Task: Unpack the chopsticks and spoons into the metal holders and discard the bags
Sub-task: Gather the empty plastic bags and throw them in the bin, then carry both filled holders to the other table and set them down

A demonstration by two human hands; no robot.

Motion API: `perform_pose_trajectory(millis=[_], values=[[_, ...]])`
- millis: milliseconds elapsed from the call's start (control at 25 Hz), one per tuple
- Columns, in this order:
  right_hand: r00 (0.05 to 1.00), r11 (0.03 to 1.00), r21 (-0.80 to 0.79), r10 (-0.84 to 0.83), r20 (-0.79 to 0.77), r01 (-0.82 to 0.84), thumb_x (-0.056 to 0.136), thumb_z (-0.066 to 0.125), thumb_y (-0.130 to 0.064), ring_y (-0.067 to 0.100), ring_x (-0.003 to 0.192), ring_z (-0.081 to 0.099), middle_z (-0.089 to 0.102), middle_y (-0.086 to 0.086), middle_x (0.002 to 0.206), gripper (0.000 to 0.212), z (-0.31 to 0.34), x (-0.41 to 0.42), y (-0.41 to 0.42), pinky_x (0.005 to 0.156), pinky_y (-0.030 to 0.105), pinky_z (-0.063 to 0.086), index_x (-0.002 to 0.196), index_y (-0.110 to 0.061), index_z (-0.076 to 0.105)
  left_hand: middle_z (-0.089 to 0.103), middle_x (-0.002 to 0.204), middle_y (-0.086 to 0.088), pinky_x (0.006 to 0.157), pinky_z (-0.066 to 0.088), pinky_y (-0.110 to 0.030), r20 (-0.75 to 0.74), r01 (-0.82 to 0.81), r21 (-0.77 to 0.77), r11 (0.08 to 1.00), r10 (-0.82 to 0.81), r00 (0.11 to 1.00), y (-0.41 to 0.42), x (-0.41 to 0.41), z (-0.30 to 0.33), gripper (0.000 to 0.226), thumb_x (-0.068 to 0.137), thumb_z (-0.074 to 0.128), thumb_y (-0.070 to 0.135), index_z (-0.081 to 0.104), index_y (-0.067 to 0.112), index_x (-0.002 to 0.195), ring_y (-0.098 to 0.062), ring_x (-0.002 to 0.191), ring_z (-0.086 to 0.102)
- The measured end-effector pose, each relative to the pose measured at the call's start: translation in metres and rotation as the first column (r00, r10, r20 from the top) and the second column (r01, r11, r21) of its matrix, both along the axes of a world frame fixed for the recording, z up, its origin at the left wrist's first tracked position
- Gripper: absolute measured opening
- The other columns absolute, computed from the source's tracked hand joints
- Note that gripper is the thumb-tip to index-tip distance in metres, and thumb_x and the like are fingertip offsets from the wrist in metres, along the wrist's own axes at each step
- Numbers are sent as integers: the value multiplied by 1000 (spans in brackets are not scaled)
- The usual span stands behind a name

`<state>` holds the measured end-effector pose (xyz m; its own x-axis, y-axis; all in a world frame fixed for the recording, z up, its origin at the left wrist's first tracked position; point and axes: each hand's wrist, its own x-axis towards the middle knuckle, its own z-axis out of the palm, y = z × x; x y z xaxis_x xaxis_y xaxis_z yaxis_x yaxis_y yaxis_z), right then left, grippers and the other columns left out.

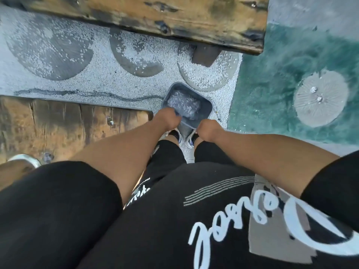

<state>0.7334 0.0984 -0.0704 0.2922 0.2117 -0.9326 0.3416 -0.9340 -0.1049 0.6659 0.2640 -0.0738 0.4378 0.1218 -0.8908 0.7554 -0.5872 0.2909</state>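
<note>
We see a black shirt (pixel 194 220) with short sleeves and bare forearms. White script lettering and a taupe block mark the chest, with a set of thin grey stripes above it. Black shorts (pixel 167 152) carry small white print. Below are white shoes (pixel 186 139) with blue accents and dark socks.

bags (pixel 183 105) in bin (pixel 207 110) | bin on floor (pixel 116 78), right of table (pixel 58 121)

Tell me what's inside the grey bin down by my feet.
The grey bin holds crumpled clear plastic bags. Anything beneath them is covered. The left hand and right hand are at its near rim.
</note>
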Motion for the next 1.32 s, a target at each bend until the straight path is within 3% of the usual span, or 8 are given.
perform_pose_trajectory(millis=[160, 280, 480, 760, 920, 1040, 1160, 1320], values=[[996, 997, 71, 15, 85, -21, 104, 43, -14, 35, 124, 60, 64, 21, 131, 35, 48, 3, 20, 91, 32, 46, 125, 3, 65, 67, 123, -22, 83, 44, -31, 38, -72, -10, 997, 72, 997, 4, -14, 37, 37, 103, 47, 29, 67, 1, 119, -35, 112, 63], [992, 993, 101, 48, 114, -60, 107, 40, -18, 34, 128, 57, 61, 19, 137, 39, 67, 7, 26, 103, 34, 45, 131, 2, 63, 66, 127, -21, 92, 45, -32, 58, -160, -11, 987, 161, 985, -2, -27, 55, 38, 104, 47, 29, 67, 1, 120, -35, 118, 61], [968, 961, 137, 226, 108, -240, 102, 45, -23, 34, 116, 63, 67, 19, 126, 37, 70, 12, 21, 96, 34, 50, 119, -1, 69, 63, 133, -22, 94, 44, -32, 91, -358, 72, 931, 351, 932, -15, -51, 76, 41, 104, 49, 30, 63, -2, 126, -36, 124, 58], [855, 846, 130, 517, 39, -517, 100, 48, -21, 37, 121, 60, 65, 20, 128, 38, 71, 1, 20, 98, 36, 47, 126, -1, 66, 65, 129, -21, 98, 47, -38, 66, -569, 160, 807, 566, 822, -52, -115, 87, 47, 105, 46, 40, 64, 0, 123, -36, 120, 60], [740, 727, 163, 672, 31, -667, 101, 49, -23, 33, 102, 60, 66, 21, 117, 37, 76, -24, 32, 83, 32, 44, 121, 2, 68, 65, 128, -23, 83, 44, -33, 37, -689, 189, 700, 696, 717, -75, -161, 97, 45, 104, 47, 33, 62, -2, 128, -38, 117, 62], [654, 638, 186, 755, 38, -747, 102, 47, -23, 37, 114, 62, 66, 23, 124, 38, 80, -49, 43, 86, 34, 46, 121, 4, 67, 68, 113, -22, 74, 47, -34, 1, -757, 168, 632, 767, 641, -89, -196, 102, 37, 103, 48, 29, 65, -2, 115, -35, 95, 62], [560, 539, 206, 827, 58, -817, 101, 48, -22, 36, 120, 61, 66, 20, 128, 36, 90, -83, 59, 91, 33, 47, 123, 0, 67, 69, 98, -21, 80, 60, -42, 31, -867, 156, 473, 875, 482, -101, -234, 102, 30, 100, 49, 28, 64, 1, 98, -34, 85, 63], [419, 394, 208, 903, 95, -895, 104, 44, -18, 35, 103, 61, 65, 22, 111, 30, 102, -137, 85, 75, 27, 38, 99, -1, 69, 69, 100, -19, 83, 57, -36, 73, -945, 145, 292, 950, 305, -105, -282, 101, 36, 100, 49, 31, 66, 1, 108, -37, 97, 66]])
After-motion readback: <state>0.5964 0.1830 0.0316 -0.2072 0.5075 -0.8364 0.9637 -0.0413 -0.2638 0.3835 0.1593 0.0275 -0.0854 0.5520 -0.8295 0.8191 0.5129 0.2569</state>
